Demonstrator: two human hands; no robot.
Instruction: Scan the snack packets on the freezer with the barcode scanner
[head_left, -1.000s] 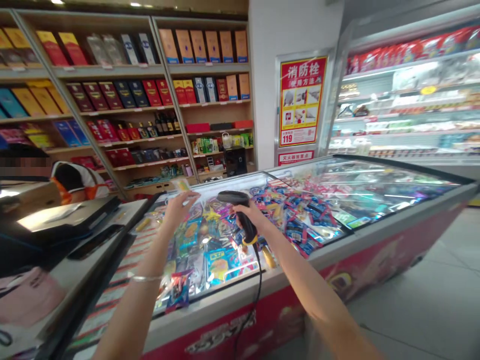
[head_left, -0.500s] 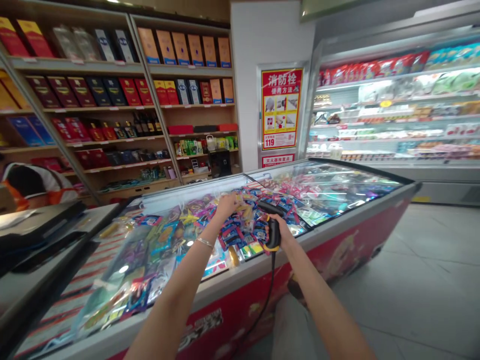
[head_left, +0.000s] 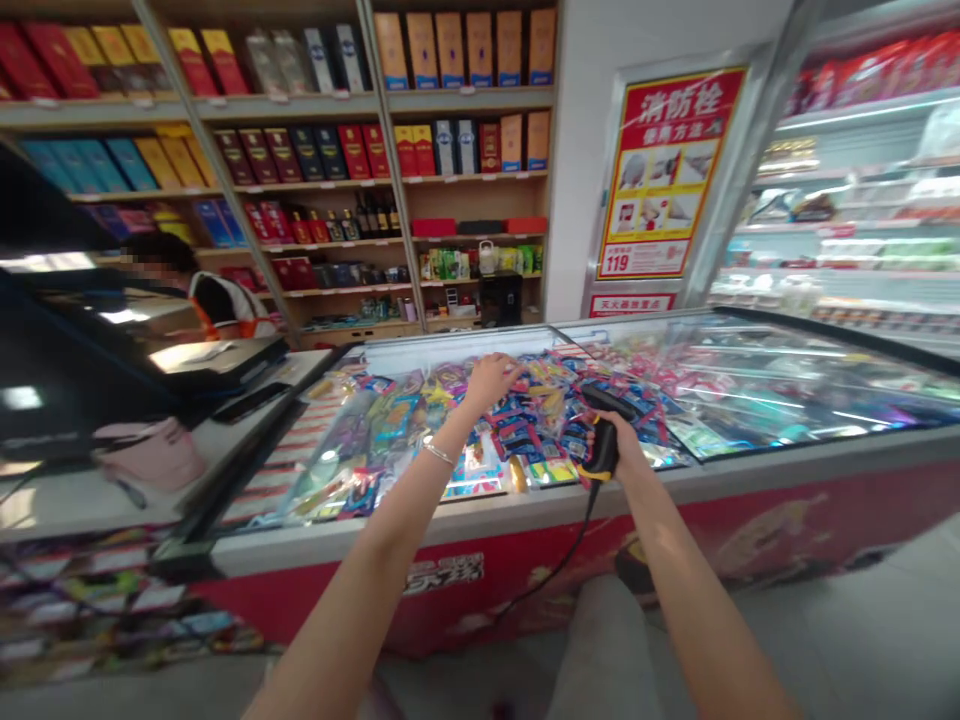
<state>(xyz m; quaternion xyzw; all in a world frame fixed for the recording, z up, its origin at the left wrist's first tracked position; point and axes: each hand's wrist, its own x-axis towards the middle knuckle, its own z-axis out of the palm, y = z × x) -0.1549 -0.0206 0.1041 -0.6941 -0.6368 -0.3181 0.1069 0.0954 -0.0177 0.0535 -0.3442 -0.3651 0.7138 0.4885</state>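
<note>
Before me: a glass-topped chest freezer (head_left: 787, 478)
In it: heaped foil snack packets (head_left: 529, 425)
Behind it: wooden shelves (head_left: 480, 178)
On those: gift boxes (head_left: 450, 50), bottles (head_left: 367, 218)
To my left: a counter (head_left: 255, 425)
On that: a pink bag (head_left: 150, 455)

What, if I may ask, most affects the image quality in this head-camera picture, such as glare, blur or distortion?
In the head view, streaks of glare cross the glass lid of the chest freezer; the wooden shelves lean with wide-angle distortion; the refrigerated display case looks soft; the right hand and barcode scanner look fairly sharp.

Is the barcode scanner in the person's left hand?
No, the right hand grips the corded scanner; the left hand is over packets.
</note>
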